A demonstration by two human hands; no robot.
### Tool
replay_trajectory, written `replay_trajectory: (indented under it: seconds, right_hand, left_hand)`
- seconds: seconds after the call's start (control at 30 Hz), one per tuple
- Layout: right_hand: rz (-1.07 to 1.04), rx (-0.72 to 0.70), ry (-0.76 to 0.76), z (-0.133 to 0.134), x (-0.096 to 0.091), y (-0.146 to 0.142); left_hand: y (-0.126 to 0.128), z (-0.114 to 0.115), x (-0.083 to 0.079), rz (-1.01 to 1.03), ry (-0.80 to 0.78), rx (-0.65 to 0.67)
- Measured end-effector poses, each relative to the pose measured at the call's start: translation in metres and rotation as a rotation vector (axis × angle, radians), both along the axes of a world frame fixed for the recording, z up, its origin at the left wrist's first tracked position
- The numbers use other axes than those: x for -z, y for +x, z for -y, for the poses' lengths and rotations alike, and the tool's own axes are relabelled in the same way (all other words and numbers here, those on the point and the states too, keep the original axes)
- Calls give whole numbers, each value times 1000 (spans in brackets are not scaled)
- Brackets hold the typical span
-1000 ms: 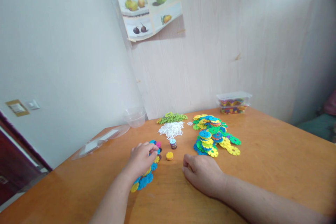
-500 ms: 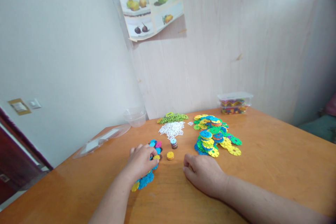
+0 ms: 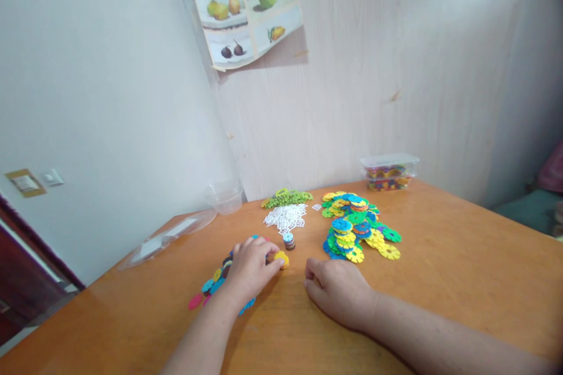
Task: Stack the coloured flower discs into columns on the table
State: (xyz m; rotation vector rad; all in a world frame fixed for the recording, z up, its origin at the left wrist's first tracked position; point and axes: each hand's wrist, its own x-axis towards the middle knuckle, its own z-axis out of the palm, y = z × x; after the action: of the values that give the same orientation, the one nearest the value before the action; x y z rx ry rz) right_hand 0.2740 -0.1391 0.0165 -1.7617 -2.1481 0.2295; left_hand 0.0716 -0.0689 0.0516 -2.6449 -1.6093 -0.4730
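Note:
My left hand (image 3: 253, 266) reaches over a small pile of mixed-colour flower-shaped discs (image 3: 213, 286), hiding much of it. Its thumb and fingertips pinch a yellow flower disc (image 3: 280, 257) at the short yellow stack; how far the disc rests on the stack is hidden. Just behind stands a small upright stack of discs (image 3: 288, 241), pale blue on top with darker ones below. My right hand (image 3: 336, 290) lies on the table with its fingers curled closed, and no object shows in it. A larger heap of green, blue and yellow discs (image 3: 358, 227) sits beyond it.
White flat pieces (image 3: 287, 218) and green pieces (image 3: 288, 198) lie in heaps at the back of the table (image 3: 440, 281). An open clear tub (image 3: 224, 198) and a plastic lid (image 3: 167, 240) are at the left. A clear box (image 3: 390, 171) of colourful pieces stands back right.
My left hand has moved right from the mixed pile to the yellow stack, uncovering discs at the pile's left side. My right hand stays in place. The view has shifted slightly.

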Motion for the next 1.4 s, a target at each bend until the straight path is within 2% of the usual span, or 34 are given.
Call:
replay_trajectory:
  seconds: [0.13, 0.23, 0.43, 0.67, 0.93, 1.2, 1.4]
  right_hand:
    - [5, -3, 15, 1, 0, 1]
    - [8, -3, 7, 2, -1, 1]
    - [-13, 1, 10, -4, -1, -2]
    - [60, -31, 68, -6, 1, -6]
    - [162, -24, 14, -14, -5, -19]
    - [162, -65, 22, -23, -6, -22]
    - [155, -89, 29, -27, -2, -20]
  left_hand:
    - [-3, -2, 1, 44, -33, 29]
    - [-9, -8, 7, 182, -60, 52]
    - [-12, -6, 12, 422, -157, -32]
    - [6, 11, 7, 511, -238, -141]
    - [29, 29, 28, 882, -226, -237]
    - [26, 28, 39, 952, -251, -185]
    - [29, 27, 40, 1109, -313, -185]
